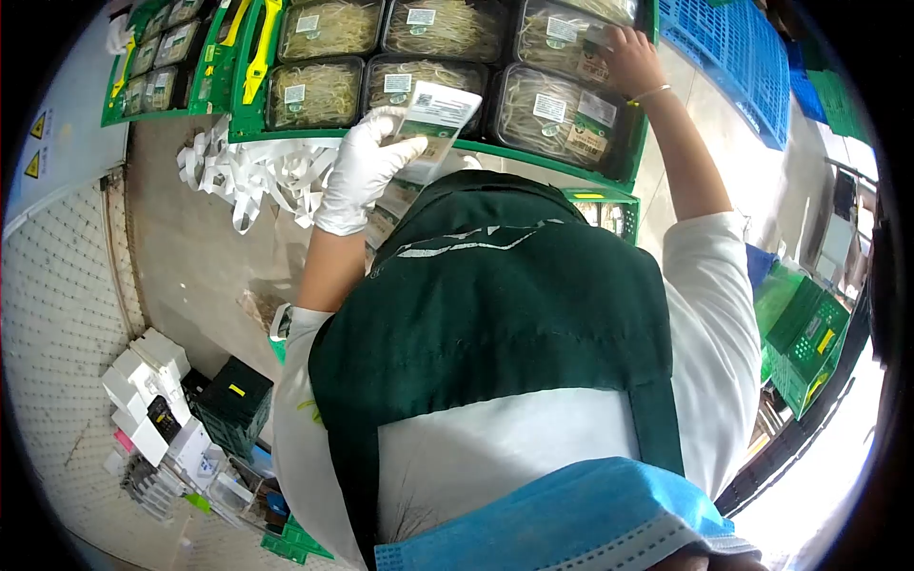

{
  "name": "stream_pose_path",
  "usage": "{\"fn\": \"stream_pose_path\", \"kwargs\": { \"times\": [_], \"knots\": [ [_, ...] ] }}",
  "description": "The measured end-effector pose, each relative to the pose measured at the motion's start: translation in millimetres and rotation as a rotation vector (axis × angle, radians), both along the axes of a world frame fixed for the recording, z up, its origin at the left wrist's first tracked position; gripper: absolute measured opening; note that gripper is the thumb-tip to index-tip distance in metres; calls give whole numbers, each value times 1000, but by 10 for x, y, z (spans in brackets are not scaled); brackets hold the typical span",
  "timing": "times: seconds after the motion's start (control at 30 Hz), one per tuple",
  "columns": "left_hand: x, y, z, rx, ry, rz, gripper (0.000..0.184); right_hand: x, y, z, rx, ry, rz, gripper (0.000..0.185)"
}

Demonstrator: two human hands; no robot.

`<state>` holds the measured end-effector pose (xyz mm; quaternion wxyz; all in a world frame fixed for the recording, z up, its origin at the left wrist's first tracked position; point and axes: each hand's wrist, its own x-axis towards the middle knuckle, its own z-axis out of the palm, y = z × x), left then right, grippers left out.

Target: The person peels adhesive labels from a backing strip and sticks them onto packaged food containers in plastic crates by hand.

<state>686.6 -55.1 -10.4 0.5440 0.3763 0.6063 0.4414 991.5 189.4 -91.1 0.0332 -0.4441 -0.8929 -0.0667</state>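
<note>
I count four sprout trays (314,112) at left in the green crate (249,116), only white stickers (294,93) showing; the gloved left hand (367,169) grips a label stack (441,107), count unclear. Rightward, two trays (522,107) look done, the bare right hand (635,63) touching the farther one's cream label (592,68), grip unclear; another is cropped.

No words or numbers here are big enough to read. The boxes of sprouts (519,100) have white labels (550,108) with rows of tiny print. The box at the bottom right also has a green and tan tag (590,126) with small, blurry words. The white card (446,103) in the left hand (362,173) has a green part, a small dark square mark and tiny print. Two yellow triangle signs (37,125) with black marks sit on a pale panel (65,157) at the left.
</note>
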Motion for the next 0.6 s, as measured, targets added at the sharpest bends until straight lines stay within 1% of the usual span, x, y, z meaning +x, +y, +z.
{"fn": "stream_pose_path", "kwargs": {
  "times": [0.07, 0.1, 0.17, 0.2, 0.27, 0.3, 0.33, 0.4, 0.47, 0.5, 0.53, 0.57, 0.6],
  "knots": [
    [-67, -46, 31, -17, -82, -31, 24, -90, -205, 182, 89, 25, -141, 56],
    [-51, -29, 50, -19, -83, -29, 24, -74, -278, 207, 87, 23, -139, 56],
    [35, 23, 100, 54, -195, 138, 19, -60, -367, 288, 96, -292, -91, 65],
    [44, 38, 91, 55, -195, 142, 19, -59, -377, 332, 97, -292, -87, 65],
    [11, 98, 62, 133, -83, 109, 15, -104, -334, 449, -47, -437, -171, 67],
    [20, 133, 96, 155, 101, 36, 19, -159, -331, 500, -28, -478, -138, 63],
    [80, 171, 124, 181, 8, 10, 18, -297, -385, 609, -33, -328, -83, 54],
    [133, 263, 133, 115, 162, -113, 18, -631, -642, 838, -515, 541, 138, 44],
    [398, 343, 171, 319, -310, 99, 19, -974, -1046, 1024, -553, 751, 409, 35],
    [448, 349, 243, 329, -349, 131, 19, -1075, -1143, 1053, -501, 699, 396, 34],
    [418, 351, 222, 331, -347, 130, 19, -1142, -1216, 1060, -450, 646, 380, 33],
    [359, 338, 171, 299, -162, 82, 18, -1187, -1251, 1074, -437, 757, 396, 21],
    [300, 324, 137, 265, 21, 33, 17, -1201, -1290, 1073, -458, 809, 369, 17]
  ]
}}
